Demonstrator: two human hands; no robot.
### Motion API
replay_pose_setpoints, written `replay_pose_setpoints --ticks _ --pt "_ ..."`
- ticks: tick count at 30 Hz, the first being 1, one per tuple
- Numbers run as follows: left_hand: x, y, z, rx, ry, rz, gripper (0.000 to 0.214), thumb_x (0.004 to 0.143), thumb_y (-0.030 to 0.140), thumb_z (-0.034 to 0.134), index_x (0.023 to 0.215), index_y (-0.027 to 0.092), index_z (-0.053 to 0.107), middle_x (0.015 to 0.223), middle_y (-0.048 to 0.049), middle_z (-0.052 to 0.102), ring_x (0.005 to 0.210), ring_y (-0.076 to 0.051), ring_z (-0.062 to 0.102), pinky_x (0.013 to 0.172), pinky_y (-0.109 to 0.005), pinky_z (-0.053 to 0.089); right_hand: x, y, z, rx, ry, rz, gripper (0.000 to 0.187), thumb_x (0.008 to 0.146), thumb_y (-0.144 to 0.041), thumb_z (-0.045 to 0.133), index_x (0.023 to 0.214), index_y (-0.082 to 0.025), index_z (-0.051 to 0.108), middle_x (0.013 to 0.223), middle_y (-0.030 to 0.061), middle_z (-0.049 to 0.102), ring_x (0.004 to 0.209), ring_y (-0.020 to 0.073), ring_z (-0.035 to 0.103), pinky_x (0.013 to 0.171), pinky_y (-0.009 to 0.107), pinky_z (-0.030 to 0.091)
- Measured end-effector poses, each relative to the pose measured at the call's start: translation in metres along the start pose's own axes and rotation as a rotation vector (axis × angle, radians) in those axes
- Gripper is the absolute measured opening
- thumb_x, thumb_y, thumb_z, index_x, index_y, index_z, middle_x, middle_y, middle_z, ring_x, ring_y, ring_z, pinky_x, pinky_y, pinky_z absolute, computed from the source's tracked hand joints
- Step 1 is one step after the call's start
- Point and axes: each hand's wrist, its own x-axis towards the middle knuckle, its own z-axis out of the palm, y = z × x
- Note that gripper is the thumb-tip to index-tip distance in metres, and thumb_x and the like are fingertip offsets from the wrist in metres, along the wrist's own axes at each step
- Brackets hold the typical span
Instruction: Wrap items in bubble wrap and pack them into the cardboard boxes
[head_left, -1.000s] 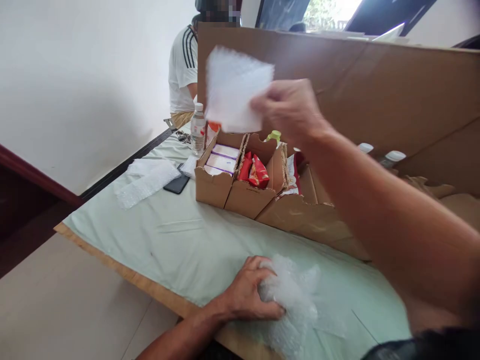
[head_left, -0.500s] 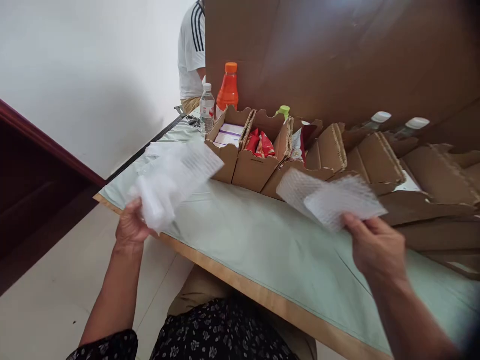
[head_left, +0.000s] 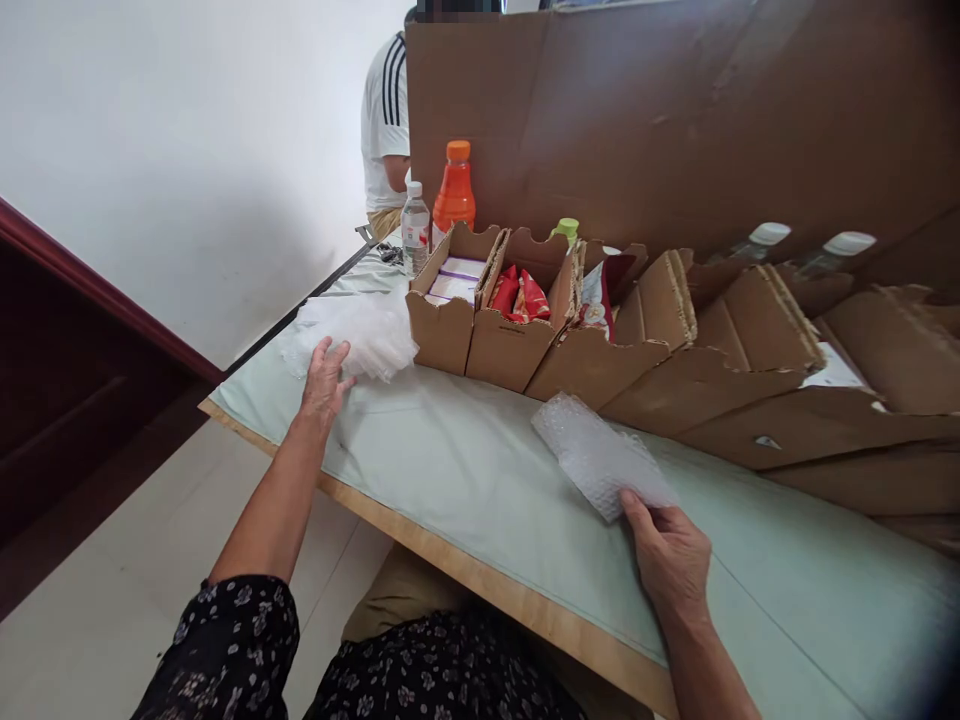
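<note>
A pile of clear bubble wrap (head_left: 360, 335) lies at the left of the table, against the first cardboard bin. My left hand (head_left: 325, 380) rests at the pile's near edge, its fingers apart. Between the thumb and fingers of my right hand (head_left: 671, 550) is a piece of bubble wrap (head_left: 592, 455), pinched at its near right corner. This piece extends to the upper left, over the table in front of the bins. Whether it touches the cloth I cannot tell.
Several cardboard bins (head_left: 510, 355) stand in a row, with red snack packets (head_left: 521, 295) and white boxes (head_left: 454, 280) inside. Behind them are a water bottle (head_left: 415, 230), an orange bottle (head_left: 454, 190) and a tall cardboard panel (head_left: 637, 120). A person in a white shirt (head_left: 382, 110) sits beyond.
My left hand has set its bubble wrap down on the table and opened. My right hand has moved left and nearer to me, its bubble wrap lower.
</note>
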Motion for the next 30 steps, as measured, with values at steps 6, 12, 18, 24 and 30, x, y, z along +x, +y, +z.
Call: replay_pose_setpoints --ticks 6,12,18,24,30 --pt "-0.044 -0.034 -0.013 0.243 0.055 0.199 0.076 0.081 0.047 0.074 0.150 0.029 0.049 0.166 -0.0142 0.039 0.150 -0.035 0.044 0.117 -0.052 0.045 0.002 0.006 0.000 -0.031 -0.001 -0.043 0.048 0.066 -0.064 0.074 0.075 -0.017 0.077 0.073 0.0103 0.078 0.070 0.0276 0.068 0.068 0.038 0.052" --pt "-0.083 -0.053 -0.002 0.689 0.057 0.703 0.071 0.078 0.043 0.081 0.143 0.023 0.058 0.170 -0.0170 0.028 0.159 -0.037 0.026 0.128 -0.055 0.026 0.002 0.001 0.000 -0.055 -0.010 -0.021 0.048 0.064 -0.064 0.073 0.072 -0.017 0.078 0.071 0.0110 0.077 0.069 0.0290 0.068 0.066 0.039 0.053" --pt "-0.096 -0.064 0.022 1.104 -0.140 1.053 0.040 0.082 0.035 0.081 0.119 0.021 0.073 0.155 -0.0193 0.053 0.149 -0.042 0.041 0.122 -0.062 0.032 0.000 -0.005 0.000 -0.020 -0.024 -0.023 0.047 0.064 -0.061 0.073 0.075 -0.016 0.079 0.075 0.0115 0.079 0.072 0.0296 0.069 0.070 0.040 0.055" --pt "-0.107 -0.059 0.017 1.064 -0.148 0.730 0.011 0.088 0.019 0.064 0.083 0.022 0.073 0.142 -0.0129 0.065 0.144 -0.034 0.050 0.120 -0.055 0.036 -0.001 -0.006 -0.001 -0.033 -0.042 -0.025 0.047 0.066 -0.061 0.071 0.076 -0.016 0.079 0.073 0.0103 0.077 0.072 0.0290 0.069 0.070 0.039 0.054" --pt "-0.098 -0.040 0.016 1.121 -0.146 0.458 0.024 0.090 0.041 0.065 0.078 0.021 0.070 0.087 -0.0102 0.074 0.094 -0.030 0.073 0.085 -0.039 0.053 0.000 -0.003 0.000 -0.035 -0.051 -0.040 0.047 0.067 -0.060 0.071 0.077 -0.015 0.079 0.072 0.0092 0.076 0.070 0.0273 0.067 0.069 0.038 0.053"
